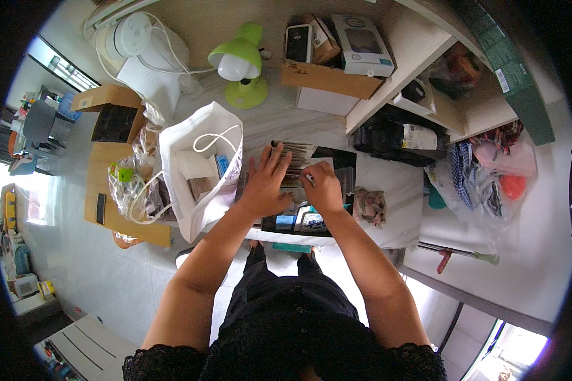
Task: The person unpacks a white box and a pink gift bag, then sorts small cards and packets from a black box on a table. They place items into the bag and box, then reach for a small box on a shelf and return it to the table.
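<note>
Thin brownish sheets or packets lie in a fanned row on the marble-patterned tabletop; their exact kind is too small to tell. My left hand rests over the left side of this row, fingers spread. On the right side of the row, my right hand is closed in a pinch, and what lies between its fingertips is hidden. Just below both hands, a black tray-like thing holds small items with blue and pale faces. To the right sits a crumpled brownish cloth or bag.
A white paper bag with boxes inside stands left of my hands. Behind are a green desk lamp and a brown carton of boxes. A black wrapped bundle lies by the shelf, with plastic bags farther right.
</note>
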The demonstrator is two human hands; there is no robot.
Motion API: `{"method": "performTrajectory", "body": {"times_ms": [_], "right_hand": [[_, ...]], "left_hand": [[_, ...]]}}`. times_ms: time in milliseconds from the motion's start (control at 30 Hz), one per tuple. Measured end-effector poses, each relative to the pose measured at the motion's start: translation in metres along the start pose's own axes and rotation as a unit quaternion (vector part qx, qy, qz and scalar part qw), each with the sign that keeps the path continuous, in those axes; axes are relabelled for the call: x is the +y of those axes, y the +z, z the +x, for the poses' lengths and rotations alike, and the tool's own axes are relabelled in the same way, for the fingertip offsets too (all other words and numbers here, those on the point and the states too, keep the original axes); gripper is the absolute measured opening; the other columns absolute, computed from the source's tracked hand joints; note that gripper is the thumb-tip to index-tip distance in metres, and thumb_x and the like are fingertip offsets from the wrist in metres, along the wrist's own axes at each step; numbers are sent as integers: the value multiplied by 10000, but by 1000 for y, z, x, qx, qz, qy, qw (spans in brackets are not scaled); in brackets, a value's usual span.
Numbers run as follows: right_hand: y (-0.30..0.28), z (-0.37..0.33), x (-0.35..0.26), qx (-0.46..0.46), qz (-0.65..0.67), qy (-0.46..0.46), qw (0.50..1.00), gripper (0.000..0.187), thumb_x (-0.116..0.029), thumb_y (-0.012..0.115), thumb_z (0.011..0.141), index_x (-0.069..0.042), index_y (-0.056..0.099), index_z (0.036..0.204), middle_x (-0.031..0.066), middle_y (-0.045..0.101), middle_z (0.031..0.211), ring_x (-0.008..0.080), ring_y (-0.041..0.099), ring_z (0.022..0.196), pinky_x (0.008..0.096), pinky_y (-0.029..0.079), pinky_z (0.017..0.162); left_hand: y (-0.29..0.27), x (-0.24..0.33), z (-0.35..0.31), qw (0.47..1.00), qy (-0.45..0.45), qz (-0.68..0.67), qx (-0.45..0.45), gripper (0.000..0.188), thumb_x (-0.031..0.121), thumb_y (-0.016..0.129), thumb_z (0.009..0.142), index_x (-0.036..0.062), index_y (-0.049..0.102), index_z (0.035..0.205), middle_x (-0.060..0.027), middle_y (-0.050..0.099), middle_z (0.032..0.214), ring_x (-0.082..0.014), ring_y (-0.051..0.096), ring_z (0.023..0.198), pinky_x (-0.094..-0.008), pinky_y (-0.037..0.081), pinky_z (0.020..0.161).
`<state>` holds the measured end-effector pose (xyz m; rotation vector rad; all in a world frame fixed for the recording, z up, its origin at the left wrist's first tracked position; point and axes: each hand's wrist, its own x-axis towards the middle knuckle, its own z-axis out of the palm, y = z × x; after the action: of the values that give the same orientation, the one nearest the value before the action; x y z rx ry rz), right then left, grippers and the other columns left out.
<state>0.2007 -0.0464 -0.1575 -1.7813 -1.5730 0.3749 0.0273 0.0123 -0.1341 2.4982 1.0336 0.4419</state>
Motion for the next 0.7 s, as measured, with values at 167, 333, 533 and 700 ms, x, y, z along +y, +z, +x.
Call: {"method": "performTrajectory", "body": {"times_ms": [167, 333, 533, 700], "right_hand": [[4, -6, 3, 10, 26, -10, 1000, 142, -37, 670, 765, -45, 614, 895, 146, 599, 921, 362, 610, 822, 442, 507, 674], [3, -8, 12, 10, 18, -56, 998, 123, -34, 645, 786, -48, 582, 890, 163, 600, 890, 379, 604, 827, 441, 496, 666], [3, 6, 8, -13, 34, 37, 999, 108, -62, 647, 813, -52, 573, 891, 163, 624, 848, 370, 619, 783, 435, 496, 633], [5, 14, 11, -19, 30, 81, 996, 95, -95, 665, 820, -49, 597, 868, 146, 648, 810, 334, 645, 733, 419, 510, 631]], "left_hand": [[22, -24, -2, 980, 21, -109, 163, 270, 128, 648, 784, 64, 632, 1045, -148, 529, 1288, -424, 409, 1254, -540, 331, 1021], [30, -32, 16, 982, -16, -61, 175, 136, 110, 702, 738, 69, 681, 866, -128, 594, 1178, -394, 473, 1180, -472, 382, 998], [26, -28, 23, 972, -66, -65, 214, 149, 55, 706, 727, 74, 667, 870, -144, 604, 1138, -362, 521, 1130, -451, 413, 961], [12, -22, 12, 965, 4, -135, 224, 233, 104, 753, 692, 70, 641, 894, -160, 541, 1217, -369, 491, 1158, -451, 398, 978]]}}
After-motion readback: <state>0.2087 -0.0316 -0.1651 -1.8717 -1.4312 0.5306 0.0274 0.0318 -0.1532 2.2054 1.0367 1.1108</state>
